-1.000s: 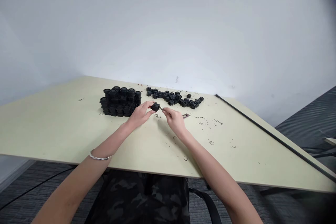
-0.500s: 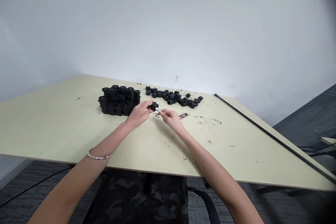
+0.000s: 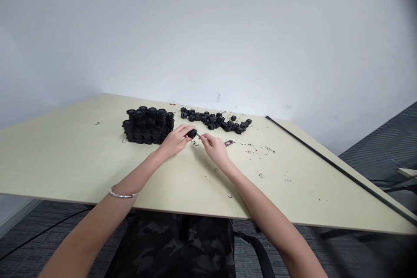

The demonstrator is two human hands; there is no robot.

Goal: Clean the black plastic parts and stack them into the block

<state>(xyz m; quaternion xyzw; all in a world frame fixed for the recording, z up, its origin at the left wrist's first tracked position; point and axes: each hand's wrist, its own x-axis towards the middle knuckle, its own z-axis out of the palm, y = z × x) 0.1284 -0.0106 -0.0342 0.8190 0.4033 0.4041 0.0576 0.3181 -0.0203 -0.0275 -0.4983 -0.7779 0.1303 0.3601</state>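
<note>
My left hand (image 3: 176, 140) is closed on a small black plastic part (image 3: 192, 134), gripping it by its left side above the table. My right hand (image 3: 213, 147) is wrapped round a slim utility knife (image 3: 229, 143), whose slotted handle end sticks out behind the fingers. The narrow metal blade reaches left to the part's right side; whether it touches the part is too small to tell. To the left of my left hand stands a stacked block of similar black parts (image 3: 148, 126).
Loose black parts (image 3: 211, 119) lie scattered behind my hands, near the wall. Black shavings (image 3: 260, 150) litter the table (image 3: 81, 152), mostly on the right. A long black rod (image 3: 312, 152) runs along the table's right side.
The black part has turned in my left hand and now shows a different side. My right hand has drawn slightly to the right with the knife.
</note>
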